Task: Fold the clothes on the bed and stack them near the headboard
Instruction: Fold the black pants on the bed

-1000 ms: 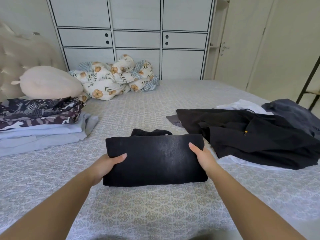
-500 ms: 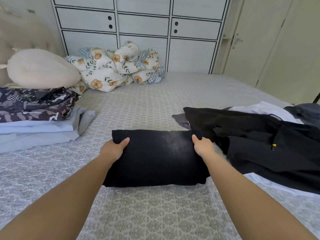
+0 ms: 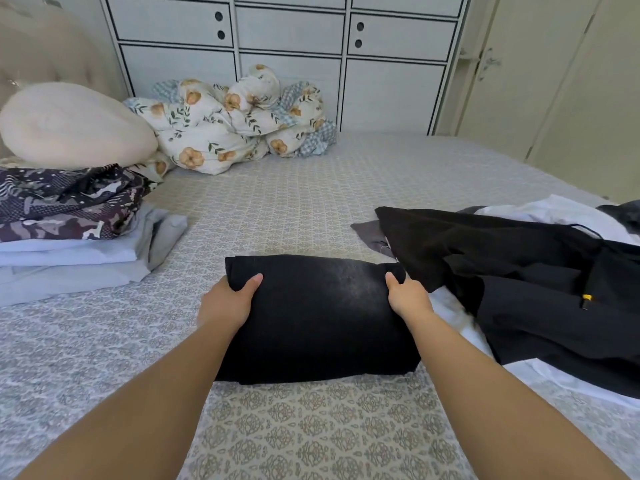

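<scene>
A folded black garment [image 3: 318, 317] lies on the patterned bedsheet [image 3: 311, 427] in front of me. My left hand [image 3: 227, 303] grips its left edge, thumb on top. My right hand [image 3: 408, 296] grips its right edge the same way. At the left, near the headboard [image 3: 41, 53], stands a stack of folded clothes [image 3: 69, 233]: dark patterned pieces on top of pale blue ones. At the right lies an unfolded heap with a black garment [image 3: 519, 282] over a white one [image 3: 550, 213].
A cream pillow [image 3: 72, 126] sits behind the stack and a crumpled floral duvet [image 3: 235, 123] lies at the far side of the bed. White cabinets [image 3: 287, 39] line the wall beyond. A cream door [image 3: 554, 81] is at the right.
The small fold that stuck out behind the black garment is gone, and both hands have slid forward along its side edges. The view has tilted down and closer.
</scene>
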